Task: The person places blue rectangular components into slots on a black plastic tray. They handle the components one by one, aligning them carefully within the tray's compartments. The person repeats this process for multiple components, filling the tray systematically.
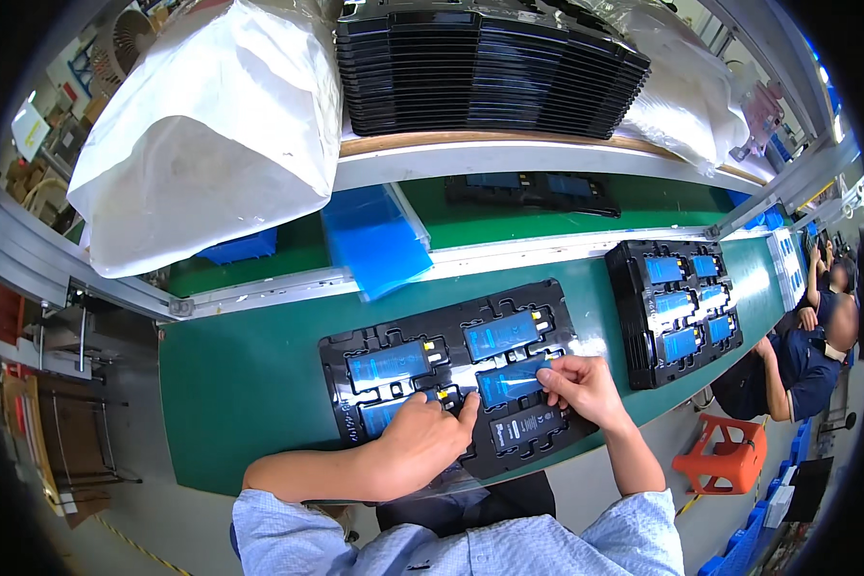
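One dark flat pack [528, 427] sits in the near right pocket of the black tray [459, 370] on the green desk [250, 394]. To its left, the left hand [422, 440] has its thumb wide of its pointing finger; I cannot tell if the folded fingers hold anything. The right hand [584, 386] pinches the right end of a blue flat piece [509, 384], over the pocket just beyond the dark pack. That piece looks light, thin and smooth, so it may bend or slip. Best hold it softly by its edge. Farther right is a stack of trays [632, 350] with blue packs [680, 344] on top. Farthest, a tall pile of black trays [490, 82] stands on the shelf [499, 154].
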